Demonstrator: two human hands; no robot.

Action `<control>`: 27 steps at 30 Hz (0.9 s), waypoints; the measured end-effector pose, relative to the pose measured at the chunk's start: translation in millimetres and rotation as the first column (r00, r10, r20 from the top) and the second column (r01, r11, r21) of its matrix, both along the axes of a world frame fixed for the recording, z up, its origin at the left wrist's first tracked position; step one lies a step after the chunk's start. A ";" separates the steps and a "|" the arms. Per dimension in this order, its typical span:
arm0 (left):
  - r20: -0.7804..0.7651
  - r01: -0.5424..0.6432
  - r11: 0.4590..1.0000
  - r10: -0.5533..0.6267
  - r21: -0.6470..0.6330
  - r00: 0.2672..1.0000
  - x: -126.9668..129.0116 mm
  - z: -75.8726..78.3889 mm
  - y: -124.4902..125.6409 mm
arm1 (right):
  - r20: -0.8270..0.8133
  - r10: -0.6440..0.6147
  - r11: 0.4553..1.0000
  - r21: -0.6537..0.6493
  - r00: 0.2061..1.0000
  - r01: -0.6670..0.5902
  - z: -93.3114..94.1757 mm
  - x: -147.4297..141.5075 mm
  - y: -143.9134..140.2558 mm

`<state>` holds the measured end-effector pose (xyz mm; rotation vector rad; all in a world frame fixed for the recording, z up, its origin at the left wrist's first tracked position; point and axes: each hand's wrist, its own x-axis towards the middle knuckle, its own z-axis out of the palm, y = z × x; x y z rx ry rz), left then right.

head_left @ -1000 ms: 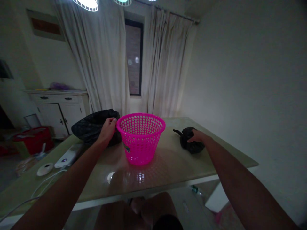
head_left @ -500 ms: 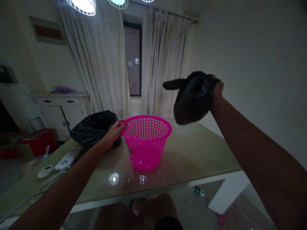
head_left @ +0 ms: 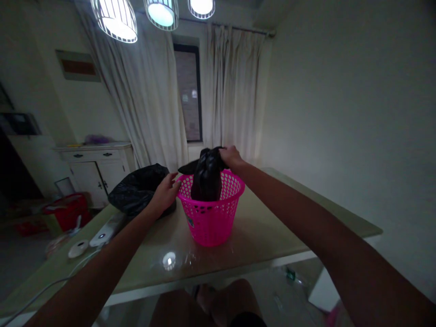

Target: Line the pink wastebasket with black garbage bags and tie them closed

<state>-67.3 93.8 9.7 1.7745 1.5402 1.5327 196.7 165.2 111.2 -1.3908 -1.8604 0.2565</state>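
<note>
A pink perforated plastic basket (head_left: 214, 227) stands upright on the table. My left hand (head_left: 165, 193) is at the left side of its rim, fingers closed on the edge. Over the basket's mouth, my right hand (head_left: 231, 156) grips the top of a filled black plastic bag (head_left: 207, 177). The bag's lower part is inside the basket, and a loose flap of it sticks out to the left over the rim. Behind my left hand sits a second black plastic bag (head_left: 134, 190), its mouth gaping.
A white power strip (head_left: 105, 234), a round white object (head_left: 78, 249) and a cable (head_left: 51, 284) lie at the table's left. Caged lamps (head_left: 116, 20) hang overhead. A white cabinet (head_left: 85, 170) stands back left. Below the table are a plastic bottle (head_left: 291, 274) and my legs.
My right hand has brought the black bag down and to the left, from the air at the right into the basket. My left hand has stayed at the basket's rim.
</note>
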 end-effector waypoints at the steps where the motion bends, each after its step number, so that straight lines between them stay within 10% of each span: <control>1: -0.099 -0.059 0.994 0.068 0.095 0.993 1.9 5.3 -3.1 | -0.014 0.038 0.997 -0.072 0.999 -0.039 -10.4 -8.0 -6.2; 4: -0.320 -0.036 0.981 0.096 0.188 0.942 12.5 22.5 -12.9 | 0.056 0.231 0.961 -0.169 0.971 -0.219 -28.1 -22.6 -23.7; 7: -0.424 0.128 0.991 -0.126 -0.023 0.897 25.7 33.8 -13.6 | 0.067 0.357 0.911 -0.245 0.932 -0.332 -27.5 -22.8 -34.2; 16: -0.339 0.279 0.950 -0.310 -0.138 0.888 39.0 33.4 29.3 | -0.202 0.467 0.793 -0.336 0.861 -0.509 -23.2 7.0 -41.5; 27: -0.362 0.204 0.978 -0.204 -0.038 0.910 25.6 53.0 15.6 | -0.032 0.383 0.908 -0.174 0.923 -0.382 -31.4 42.9 -16.0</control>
